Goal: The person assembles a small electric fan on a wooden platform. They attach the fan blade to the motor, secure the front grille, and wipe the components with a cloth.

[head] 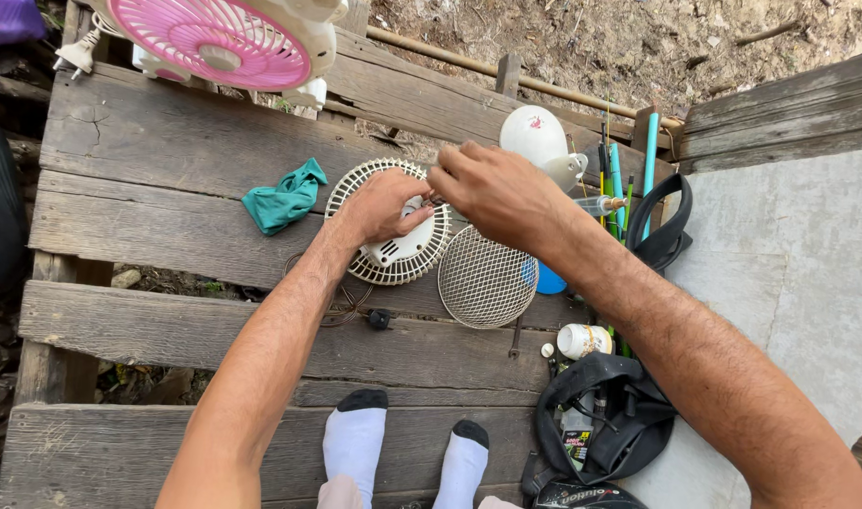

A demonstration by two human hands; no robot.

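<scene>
Both hands are closed on the work: left hand (379, 209) clamps the cream fan rear housing (393, 247) from above, thumb across the white motor hub, while right hand (495, 191) pinches something small at the hub's upper right edge. Can't tell what it is; a tool tip or a screw, hidden by the fingers.

To do this well, my read: keep the left palm pressing the housing flat on the plank so it can't spin, keep the right wrist low and in line with the fastener, and work over the wood, not over the gaps between planks, since small parts would drop through.

Housing sits mid-pallet (167, 170), toward the far edge. It is round, ribbed, slotted plastic with a vented white centre, and a dark cord runs off its near left side to a black plug (380, 320).

Around it, big to small:
- pink-grilled fan (221, 38), far left corner
- black bag (605, 415), near right edge
- wire mesh front guard (485, 280), touching the housing's right side
- white dome part (534, 137), far side behind right hand
- green rag (285, 198), left of housing
- small white bottle (583, 340), near the guard
</scene>
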